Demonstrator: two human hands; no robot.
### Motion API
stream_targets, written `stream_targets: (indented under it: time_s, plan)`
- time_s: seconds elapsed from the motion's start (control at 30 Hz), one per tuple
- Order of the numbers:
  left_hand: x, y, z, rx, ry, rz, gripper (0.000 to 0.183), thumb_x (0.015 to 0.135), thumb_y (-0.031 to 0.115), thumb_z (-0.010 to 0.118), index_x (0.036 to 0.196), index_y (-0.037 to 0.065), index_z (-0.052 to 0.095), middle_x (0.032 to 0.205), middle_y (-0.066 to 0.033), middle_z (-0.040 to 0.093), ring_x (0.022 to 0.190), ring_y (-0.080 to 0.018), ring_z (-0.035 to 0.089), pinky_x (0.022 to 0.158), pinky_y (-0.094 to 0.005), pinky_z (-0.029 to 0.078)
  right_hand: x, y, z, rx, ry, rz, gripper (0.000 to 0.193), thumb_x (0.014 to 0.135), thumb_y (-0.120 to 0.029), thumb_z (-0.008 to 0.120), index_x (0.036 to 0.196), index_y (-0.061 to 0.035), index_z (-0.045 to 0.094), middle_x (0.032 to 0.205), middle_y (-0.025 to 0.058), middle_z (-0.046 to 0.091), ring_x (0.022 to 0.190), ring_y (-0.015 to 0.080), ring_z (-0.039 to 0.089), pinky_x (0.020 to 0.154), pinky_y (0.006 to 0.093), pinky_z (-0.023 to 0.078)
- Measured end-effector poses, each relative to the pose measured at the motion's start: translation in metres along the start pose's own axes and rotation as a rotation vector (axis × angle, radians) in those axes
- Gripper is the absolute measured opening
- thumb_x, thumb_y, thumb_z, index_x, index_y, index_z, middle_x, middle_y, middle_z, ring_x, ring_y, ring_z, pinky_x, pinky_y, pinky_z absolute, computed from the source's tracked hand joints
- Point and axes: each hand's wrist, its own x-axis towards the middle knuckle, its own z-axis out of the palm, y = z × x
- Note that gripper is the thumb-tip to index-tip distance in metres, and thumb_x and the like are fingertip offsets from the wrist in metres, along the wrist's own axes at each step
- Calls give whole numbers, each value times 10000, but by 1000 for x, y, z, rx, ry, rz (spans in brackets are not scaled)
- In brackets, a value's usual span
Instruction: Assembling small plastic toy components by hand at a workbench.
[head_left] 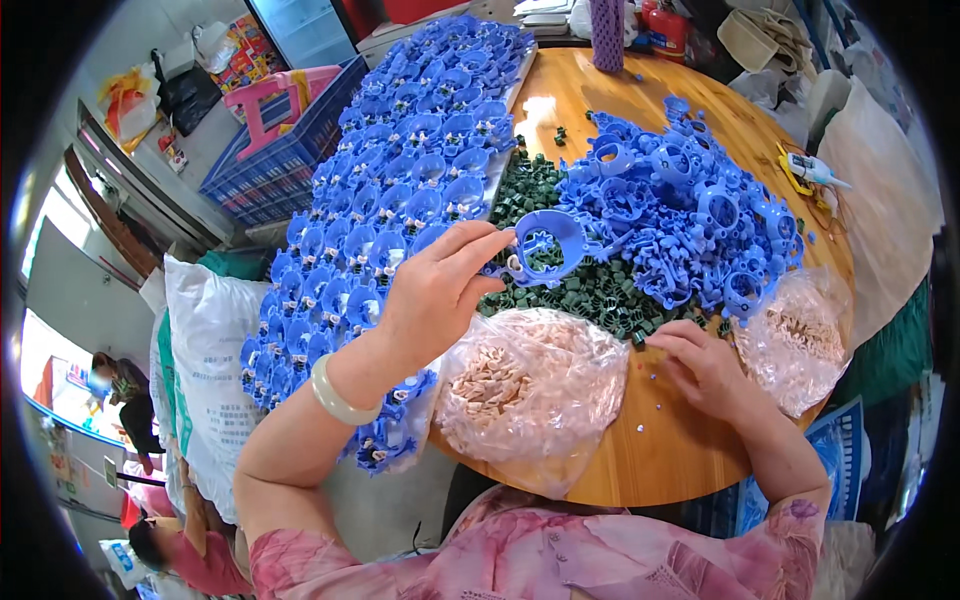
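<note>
My left hand [432,285], a pale bangle on its wrist, pinches a blue plastic part [577,240] with a round ring and holds it up above the pile. Beneath it spreads a heap of small dark green plastic pieces [590,292]. At the heap's near edge, the bent fingers of my right hand [708,370] close at a small green piece [642,332]; its thumb is mostly hidden. Behind that hand lies a big loose pile of blue plastic parts [690,190]. Clear bags of small pinkish-beige pieces, one larger [535,390] and one smaller [795,340], flank the right hand.
Rows of blue parts [420,130] cover a long board on the left. All this stands on a round wooden table [600,465]. A blue crate [275,165] with a pink stool, white sacks [210,370] and other people [190,550] are farther left. A glue gun [810,168] lies at the right rim.
</note>
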Motion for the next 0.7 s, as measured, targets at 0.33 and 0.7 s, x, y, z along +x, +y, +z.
stream_targets:
  time_s: [0.33, 0.7]
  plan:
    - [2, -15, -10, -23, 15, -164, 477, 733, 4, 655, 1188, 61, 524, 1069, -147, 571, 922, -336, 584, 760, -359, 488, -2, 3, -2, -9, -14, 20, 311, 761, 3, 589, 1059, -88, 582, 1025, 108, 571, 826, 300, 600, 658, 345, 500]
    - [19, -162, -64, 364, 219, -541, 489, 705, 192, 713, 1146, 46, 559, 956, -170, 622, 882, -310, 606, 765, -383, 477, 0, 1, -8, 4, -35, 93, 267, 760, -10, 600, 1017, -86, 609, 975, 89, 587, 795, 282, 605, 644, 332, 498]
